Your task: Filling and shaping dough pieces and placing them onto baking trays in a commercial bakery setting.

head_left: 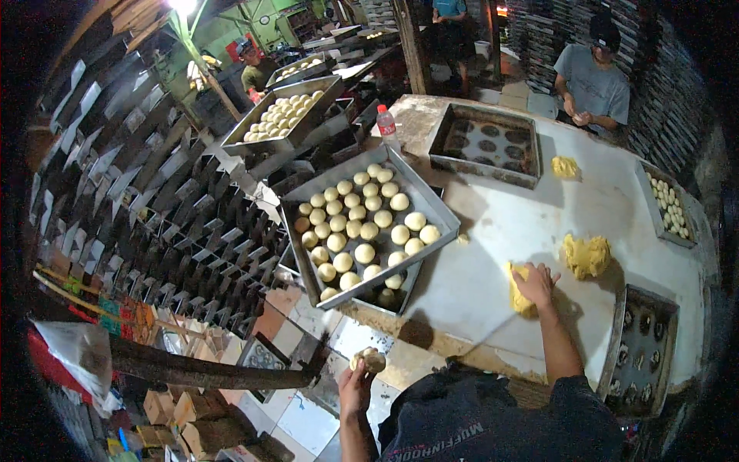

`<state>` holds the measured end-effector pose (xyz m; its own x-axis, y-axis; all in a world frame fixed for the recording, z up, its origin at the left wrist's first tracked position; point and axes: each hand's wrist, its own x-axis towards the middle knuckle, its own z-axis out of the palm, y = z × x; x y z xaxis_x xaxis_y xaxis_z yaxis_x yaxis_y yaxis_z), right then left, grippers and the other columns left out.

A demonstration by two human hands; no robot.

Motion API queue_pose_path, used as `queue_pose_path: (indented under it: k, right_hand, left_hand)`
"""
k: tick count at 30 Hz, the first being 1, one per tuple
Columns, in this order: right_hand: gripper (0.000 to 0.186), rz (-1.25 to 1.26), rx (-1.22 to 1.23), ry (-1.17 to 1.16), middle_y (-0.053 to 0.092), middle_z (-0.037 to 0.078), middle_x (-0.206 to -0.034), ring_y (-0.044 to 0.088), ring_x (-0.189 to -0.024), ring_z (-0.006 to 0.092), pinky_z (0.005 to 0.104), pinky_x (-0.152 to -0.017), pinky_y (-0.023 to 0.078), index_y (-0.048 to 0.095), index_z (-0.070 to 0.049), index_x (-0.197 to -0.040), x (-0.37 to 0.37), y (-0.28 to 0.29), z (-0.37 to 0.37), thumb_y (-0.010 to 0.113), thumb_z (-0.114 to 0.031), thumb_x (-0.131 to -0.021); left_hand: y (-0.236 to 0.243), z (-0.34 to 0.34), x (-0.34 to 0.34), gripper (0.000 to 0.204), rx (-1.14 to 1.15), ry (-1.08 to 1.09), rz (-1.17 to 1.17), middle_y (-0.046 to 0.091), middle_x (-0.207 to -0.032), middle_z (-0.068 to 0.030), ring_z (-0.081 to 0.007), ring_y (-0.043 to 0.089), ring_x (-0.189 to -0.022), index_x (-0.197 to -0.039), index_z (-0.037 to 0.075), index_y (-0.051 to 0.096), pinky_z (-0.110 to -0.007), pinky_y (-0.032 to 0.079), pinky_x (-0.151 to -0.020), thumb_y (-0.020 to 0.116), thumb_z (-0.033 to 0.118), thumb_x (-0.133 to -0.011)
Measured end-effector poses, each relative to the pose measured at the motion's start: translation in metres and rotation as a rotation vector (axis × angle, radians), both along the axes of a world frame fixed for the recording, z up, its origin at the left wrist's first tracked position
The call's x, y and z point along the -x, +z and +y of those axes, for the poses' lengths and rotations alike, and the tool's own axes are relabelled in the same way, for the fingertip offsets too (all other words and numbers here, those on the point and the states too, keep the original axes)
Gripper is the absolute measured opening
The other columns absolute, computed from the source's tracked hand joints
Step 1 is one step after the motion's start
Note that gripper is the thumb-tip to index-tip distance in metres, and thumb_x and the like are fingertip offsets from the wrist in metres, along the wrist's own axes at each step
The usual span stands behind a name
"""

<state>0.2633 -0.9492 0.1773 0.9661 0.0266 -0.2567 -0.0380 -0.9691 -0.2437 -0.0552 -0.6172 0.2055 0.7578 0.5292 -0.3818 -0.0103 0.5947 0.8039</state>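
Note:
My left hand [356,383] is below the table's edge, closed around a small pale dough ball [370,359]. My right hand [536,282] rests on the white table [500,223], fingers pressed on a yellow dough lump [519,291]. A larger yellow dough mass [586,256] lies just right of that hand. To the left, a metal tray [431,202] holds several round dough balls [363,252] in rows.
An empty dark baking tray [488,144] sits at the table's far side, another [641,352] at the near right. A tray with small balls [668,206] lies far right, near a person in a grey shirt [593,81]. A plastic bottle [387,126] stands behind the full tray. Racks of empty tins [154,215] fill the left.

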Motion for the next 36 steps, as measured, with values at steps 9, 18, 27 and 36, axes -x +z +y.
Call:
queue_pose_path:
  k: [9,18,27,36]
  right_hand:
    - [0.065,-0.175,-0.151,0.042,0.056,0.023,-0.127,0.05,-0.121,0.0374,0.0429,-0.104,0.038,0.051,-0.007,-0.133,0.012,-0.058,-0.051,0.056,-0.052,-0.087]
    - [0.014,-0.513,-0.316,0.004,0.07,0.013,-0.082,0.068,-0.074,0.0253,0.0308,-0.069,0.053,0.071,-0.001,-0.091,0.199,-0.033,-0.092,0.066,-0.005,-0.078]
    - [0.02,-0.502,-0.535,-0.402,0.073,0.01,-0.086,0.068,-0.075,0.0156,0.0289,-0.067,0.054,0.072,-0.002,-0.098,0.166,-0.053,-0.093,0.071,-0.01,-0.08]
    - [0.011,-0.562,-0.355,0.075,0.066,0.02,-0.083,0.064,-0.075,0.0374,0.0411,-0.068,0.053,0.067,0.003,-0.085,0.11,-0.085,-0.123,0.064,-0.003,-0.076]
  left_hand:
    - [-0.007,0.019,0.052,0.028,-0.107,-0.196,0.054,0.065,-0.112,-0.0126,-0.0236,0.061,-0.105,-0.112,-0.004,0.062,-0.04,0.047,-0.095,0.057,0.017,-0.095]
    - [-0.019,0.015,0.098,0.05,-0.053,-0.192,0.024,0.059,-0.115,-0.0144,-0.0237,0.059,-0.105,-0.134,-0.002,0.049,-0.036,0.047,-0.092,0.054,0.03,-0.095]
    - [-0.02,-0.019,0.038,0.05,-0.013,-0.422,-0.076,0.056,-0.122,-0.0155,-0.0263,0.055,-0.112,-0.136,-0.005,0.044,-0.04,0.042,-0.099,0.049,0.026,-0.097]
    - [0.009,-0.1,-0.076,0.045,0.013,-0.513,-0.078,0.056,-0.126,-0.0159,-0.0256,0.056,-0.113,-0.132,-0.008,0.047,-0.042,0.043,-0.099,0.051,0.021,-0.097]
